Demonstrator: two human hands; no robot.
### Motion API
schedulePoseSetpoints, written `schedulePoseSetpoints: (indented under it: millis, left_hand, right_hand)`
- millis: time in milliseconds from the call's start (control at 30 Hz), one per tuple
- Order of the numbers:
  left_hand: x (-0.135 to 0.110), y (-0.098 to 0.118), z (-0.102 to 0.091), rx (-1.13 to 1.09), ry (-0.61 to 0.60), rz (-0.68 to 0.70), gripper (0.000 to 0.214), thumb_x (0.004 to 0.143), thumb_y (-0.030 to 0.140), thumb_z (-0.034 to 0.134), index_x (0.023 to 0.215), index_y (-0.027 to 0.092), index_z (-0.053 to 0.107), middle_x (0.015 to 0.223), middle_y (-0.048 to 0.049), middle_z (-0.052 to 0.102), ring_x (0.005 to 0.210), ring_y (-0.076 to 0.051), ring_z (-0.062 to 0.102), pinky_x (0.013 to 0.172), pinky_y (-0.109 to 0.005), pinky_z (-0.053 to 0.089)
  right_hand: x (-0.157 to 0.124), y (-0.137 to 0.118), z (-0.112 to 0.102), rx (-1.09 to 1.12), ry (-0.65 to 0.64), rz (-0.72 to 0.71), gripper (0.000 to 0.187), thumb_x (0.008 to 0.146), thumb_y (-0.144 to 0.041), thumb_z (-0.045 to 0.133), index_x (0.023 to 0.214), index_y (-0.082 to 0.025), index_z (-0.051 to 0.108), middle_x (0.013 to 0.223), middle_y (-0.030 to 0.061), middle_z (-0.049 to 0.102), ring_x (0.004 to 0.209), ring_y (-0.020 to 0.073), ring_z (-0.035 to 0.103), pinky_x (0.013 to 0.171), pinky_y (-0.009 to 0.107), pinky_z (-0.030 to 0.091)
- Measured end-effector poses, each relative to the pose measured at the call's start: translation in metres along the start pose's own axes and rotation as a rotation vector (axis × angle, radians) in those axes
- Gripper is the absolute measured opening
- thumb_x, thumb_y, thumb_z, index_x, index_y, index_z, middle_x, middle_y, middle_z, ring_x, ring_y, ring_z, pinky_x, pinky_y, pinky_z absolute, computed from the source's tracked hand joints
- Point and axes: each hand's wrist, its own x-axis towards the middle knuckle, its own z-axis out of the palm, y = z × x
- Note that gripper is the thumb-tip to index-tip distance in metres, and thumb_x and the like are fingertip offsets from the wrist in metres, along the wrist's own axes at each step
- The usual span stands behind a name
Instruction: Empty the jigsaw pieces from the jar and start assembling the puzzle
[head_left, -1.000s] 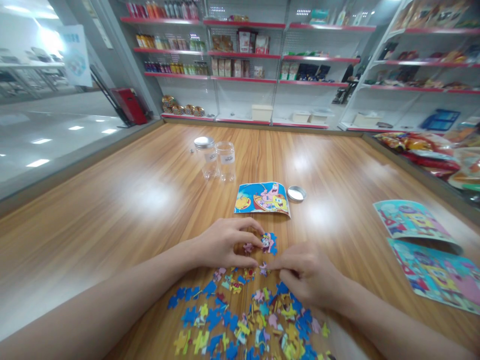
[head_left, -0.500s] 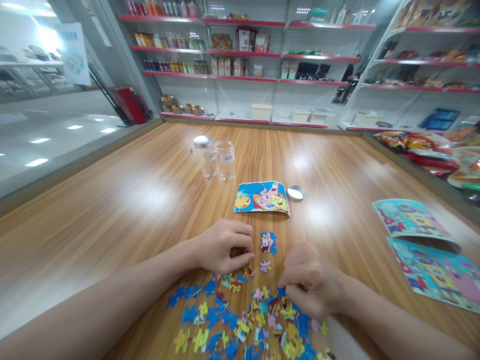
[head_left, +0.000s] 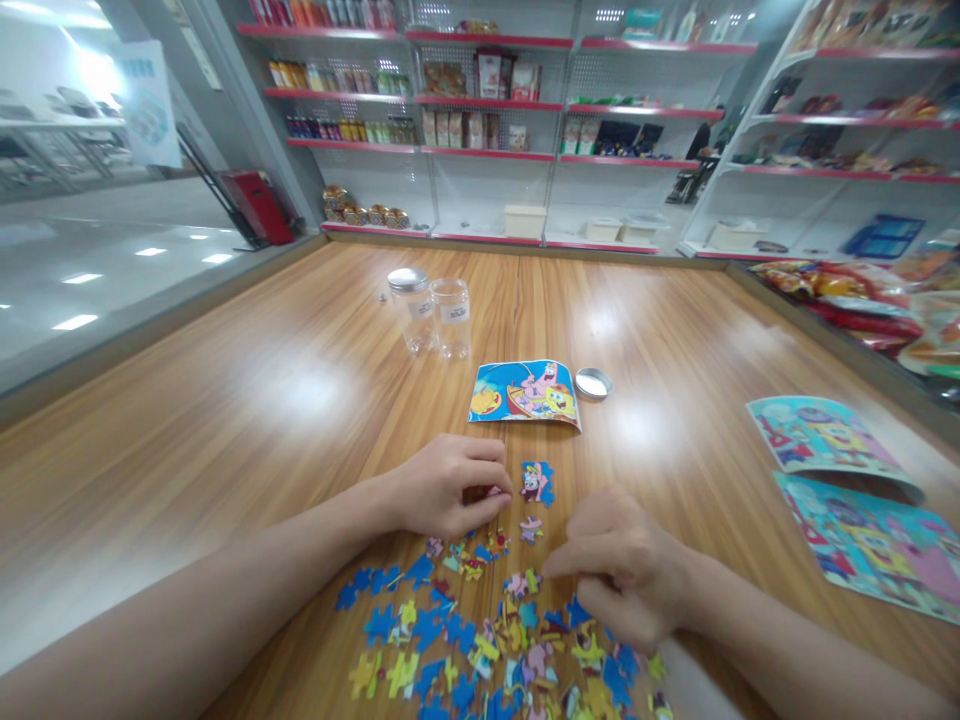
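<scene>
My left hand (head_left: 454, 487) is closed in a pinch left of a small joined section of jigsaw puzzle (head_left: 537, 483); a bit of a pinkish puzzle piece shows between its fingertips. My right hand (head_left: 630, 570) hovers over the right side of the loose puzzle pieces (head_left: 431, 630), index finger stretched out and apart from the thumb, with nothing seen in it. Its index fingertip is beside a pink and yellow piece (head_left: 523, 583). A single pink puzzle piece (head_left: 531, 529) lies just below the joined section. Behind them rests a curled cartoon picture card (head_left: 525, 392).
Two clear jars stand farther back, one a lidded jar (head_left: 412, 310), the other an open jar (head_left: 451, 320). A silver lid (head_left: 594, 383) lies beside the card. Two more picture cards (head_left: 832, 435) are at right. Shelves (head_left: 487, 155) line the far side.
My right hand's index finger has stretched out and shifted left, off the blue piece it was touching. My left hand has moved slightly right, and a pinkish piece now shows in its fingers.
</scene>
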Motion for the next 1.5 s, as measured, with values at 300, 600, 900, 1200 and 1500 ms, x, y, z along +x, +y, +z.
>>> schedulePoseSetpoints:
  millis: [300,600,900,1200,1500]
  left_hand:
    - [0.007,0.009,-0.008,0.045,-0.029,0.138,0.028,0.082,0.017,0.072,0.107,0.028,0.076,0.132,-0.0116,0.052,0.118,-0.028,0.053,0.102,-0.05,0.049]
    - [0.007,0.01,-0.01,-0.042,-0.104,0.144,0.03,0.075,0.007,0.068,0.094,0.028,0.079,0.151,-0.0091,0.039,0.134,-0.033,0.044,0.11,-0.058,0.041]
    - [0.005,0.01,-0.004,0.028,-0.034,0.091,0.027,0.085,0.022,0.072,0.112,0.026,0.075,0.124,-0.0129,0.05,0.117,-0.028,0.052,0.101,-0.048,0.05]
    - [0.006,0.009,-0.004,-0.001,-0.064,0.106,0.018,0.086,0.019,0.07,0.101,0.025,0.077,0.12,-0.0126,0.052,0.114,-0.027,0.053,0.098,-0.045,0.049]
    - [0.006,0.01,-0.004,-0.02,-0.082,0.102,0.015,0.085,0.019,0.071,0.098,0.025,0.077,0.121,-0.0121,0.054,0.115,-0.027,0.053,0.1,-0.047,0.048]
  right_hand:
    - [-0.003,0.004,0.004,-0.034,-0.156,0.023,0.048,0.067,-0.009,0.046,0.104,-0.021,0.074,0.06,-0.0048,0.062,0.048,0.0102,0.052,0.048,0.027,0.032]
    - [-0.002,0.004,0.004,-0.065,-0.093,0.027,0.04,0.068,-0.009,0.046,0.095,-0.019,0.075,0.056,-0.0038,0.062,0.044,0.01,0.051,0.046,0.026,0.033]
    - [0.005,-0.002,-0.004,-0.172,0.186,0.1,0.02,0.076,-0.007,0.05,0.071,-0.017,0.067,0.052,-0.003,0.057,0.042,0.0088,0.044,0.046,0.026,0.03]
    - [0.003,0.001,-0.001,-0.144,0.121,0.124,0.021,0.076,-0.009,0.049,0.071,-0.017,0.067,0.053,-0.002,0.058,0.043,0.0095,0.048,0.047,0.024,0.034]
    - [0.004,0.001,0.0,-0.092,-0.027,0.025,0.034,0.074,-0.007,0.046,0.084,-0.018,0.077,0.054,-0.0019,0.062,0.043,0.0094,0.051,0.044,0.023,0.034]
